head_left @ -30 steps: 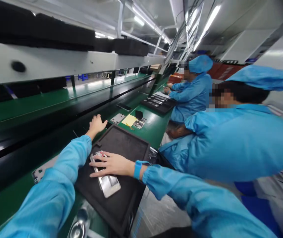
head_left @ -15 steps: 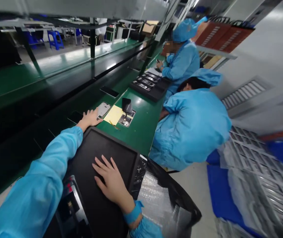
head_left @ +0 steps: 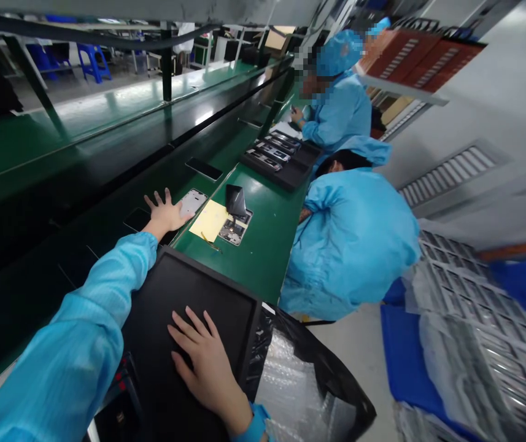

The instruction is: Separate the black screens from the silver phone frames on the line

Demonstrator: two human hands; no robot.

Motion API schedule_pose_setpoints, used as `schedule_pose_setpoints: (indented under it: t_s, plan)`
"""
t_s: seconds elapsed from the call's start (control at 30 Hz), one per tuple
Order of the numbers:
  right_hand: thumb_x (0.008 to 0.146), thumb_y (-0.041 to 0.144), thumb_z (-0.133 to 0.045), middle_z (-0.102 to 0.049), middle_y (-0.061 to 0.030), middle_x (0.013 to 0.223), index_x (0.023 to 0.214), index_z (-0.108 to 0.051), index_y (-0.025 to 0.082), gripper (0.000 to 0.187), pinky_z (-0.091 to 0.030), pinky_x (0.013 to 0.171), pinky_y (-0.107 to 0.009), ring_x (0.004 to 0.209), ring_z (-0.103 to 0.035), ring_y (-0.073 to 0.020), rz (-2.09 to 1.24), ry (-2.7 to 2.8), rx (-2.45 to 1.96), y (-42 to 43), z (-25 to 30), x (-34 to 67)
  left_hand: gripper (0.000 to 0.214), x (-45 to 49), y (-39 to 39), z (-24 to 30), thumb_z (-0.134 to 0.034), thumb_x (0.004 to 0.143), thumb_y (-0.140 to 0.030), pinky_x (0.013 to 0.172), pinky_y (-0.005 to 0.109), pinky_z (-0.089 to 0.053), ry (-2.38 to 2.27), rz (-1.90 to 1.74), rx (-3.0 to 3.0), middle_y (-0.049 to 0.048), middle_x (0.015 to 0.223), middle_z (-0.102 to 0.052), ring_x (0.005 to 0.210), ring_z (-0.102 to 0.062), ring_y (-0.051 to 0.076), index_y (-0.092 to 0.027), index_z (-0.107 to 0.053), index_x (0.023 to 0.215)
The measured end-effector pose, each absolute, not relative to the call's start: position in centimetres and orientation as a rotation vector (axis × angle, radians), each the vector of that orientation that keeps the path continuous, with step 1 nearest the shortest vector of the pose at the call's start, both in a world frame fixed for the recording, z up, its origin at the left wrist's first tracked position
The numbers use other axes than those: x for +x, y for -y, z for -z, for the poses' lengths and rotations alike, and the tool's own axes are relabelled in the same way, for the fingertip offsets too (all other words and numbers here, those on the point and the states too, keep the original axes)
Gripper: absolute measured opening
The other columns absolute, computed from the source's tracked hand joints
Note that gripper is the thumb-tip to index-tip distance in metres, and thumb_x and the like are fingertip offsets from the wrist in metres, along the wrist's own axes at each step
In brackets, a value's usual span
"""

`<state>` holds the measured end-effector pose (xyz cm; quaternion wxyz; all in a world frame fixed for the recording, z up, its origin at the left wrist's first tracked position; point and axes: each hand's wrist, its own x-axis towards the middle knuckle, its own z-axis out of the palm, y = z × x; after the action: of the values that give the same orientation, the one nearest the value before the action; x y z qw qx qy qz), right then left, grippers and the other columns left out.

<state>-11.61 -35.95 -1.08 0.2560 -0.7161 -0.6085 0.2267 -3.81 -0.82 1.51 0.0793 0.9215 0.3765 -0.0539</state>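
Note:
My left hand (head_left: 165, 213) reaches forward with fingers spread, resting at the edge of the black belt (head_left: 106, 178), just left of a white phone frame (head_left: 193, 201). It holds nothing. Flat on the black tray (head_left: 184, 288) in front of me lies my right hand (head_left: 202, 359), fingers stretched out and empty. A yellow sheet (head_left: 208, 220), a dark phone part (head_left: 235, 199) and an open phone chassis (head_left: 234, 230) sit on the green bench (head_left: 263, 245) beyond the tray.
A person in blue (head_left: 355, 239) bends over the bench to my right. Farther off another person (head_left: 336, 104) works beside a tray of phones (head_left: 276, 156). A black bag with bubble wrap (head_left: 299, 380) hangs at the tray's right edge. A phone (head_left: 204, 169) lies on the belt.
My view has swung down and right. My right hand has left the silver phone part and now lies flat on the bare tray. My left hand has slid forward and spread its fingers.

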Motion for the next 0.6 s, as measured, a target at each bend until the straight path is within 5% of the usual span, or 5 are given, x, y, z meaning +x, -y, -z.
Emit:
schedule_pose_setpoints:
  t_s: [0.13, 0.3, 0.47, 0.6]
  plan:
    - [0.107, 0.026, -0.062, -0.05, -0.0001, 0.172, 0.155, -0.063, 0.032, 0.048, -0.032, 0.135, -0.069, 0.166, -0.038, -0.0307, -0.642, 1.668, -1.949, 36.0, 0.9, -11.6, 0.097, -1.9, 1.4, -0.8, -0.041, 0.101, -0.077, 0.121, 0.09, -0.001, -1.202, 0.05, 2.769, 0.0319, 0.182, -0.009, 0.164, -0.004, 0.066, -0.008, -0.047, 0.168]
    - [0.108, 0.028, -0.062, -0.051, -0.0004, 0.172, 0.157, -0.06, 0.033, 0.05, -0.032, 0.135, -0.067, 0.166, -0.038, -0.0294, -0.648, 1.659, -1.951, 36.2, 0.8, -11.5, 0.083, -0.7, 0.5, -1.0, -0.062, 0.099, -0.057, 0.126, 0.081, 0.011, -1.022, -0.113, 2.862, 0.0173, 0.187, -0.004, 0.168, 0.012, 0.055, -0.023, -0.042, 0.172]
    - [0.108, 0.03, -0.062, -0.053, -0.0002, 0.17, 0.156, -0.062, 0.034, 0.048, -0.032, 0.135, -0.066, 0.166, -0.038, -0.0284, -0.69, 1.645, -1.927, 36.2, 1.0, -11.1, 0.101, -1.0, -0.7, -0.3, -0.065, 0.101, -0.053, 0.125, 0.084, -0.009, -1.001, -0.08, 2.758, 0.0351, 0.165, -0.047, 0.158, -0.033, 0.059, -0.015, -0.014, 0.179]
    - [0.108, 0.029, -0.061, -0.056, 0.001, 0.168, 0.153, -0.065, 0.034, 0.045, -0.03, 0.136, -0.066, 0.166, -0.04, -0.028, -0.668, 1.628, -1.943, 35.9, 1.2, -10.9, 0.104, -2.2, -1.1, -0.9, -0.072, 0.098, -0.036, 0.129, 0.075, -0.013, -1.013, -0.166, 2.675, 0.0363, 0.154, -0.056, 0.154, -0.042, 0.055, -0.006, -0.013, 0.178]
